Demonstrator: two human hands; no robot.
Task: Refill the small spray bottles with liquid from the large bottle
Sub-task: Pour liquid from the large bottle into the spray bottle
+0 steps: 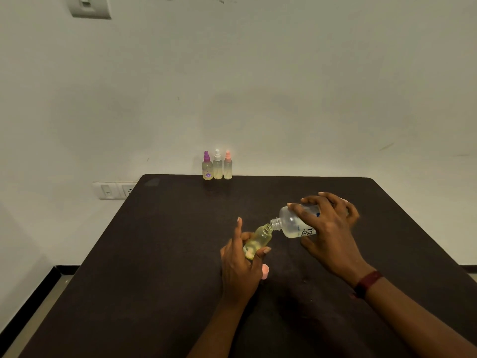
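My right hand (327, 228) grips the large clear bottle (294, 224), tipped on its side with its open neck against the mouth of a small uncapped bottle (259, 240). That small bottle holds yellowish liquid and leans toward the large one, gripped by my left hand (240, 264). A pink cap (265, 271) shows just beside my left hand, on or near the table. Three small spray bottles stand at the table's far edge: one with a purple top (207, 166), one with a white top (217, 165) and one with a pink top (228, 165).
The dark table (154, 254) runs from the wall to the near edge of view. Wall sockets (113, 190) sit left of the far table corner. A dark red band (366, 282) is on my right wrist.
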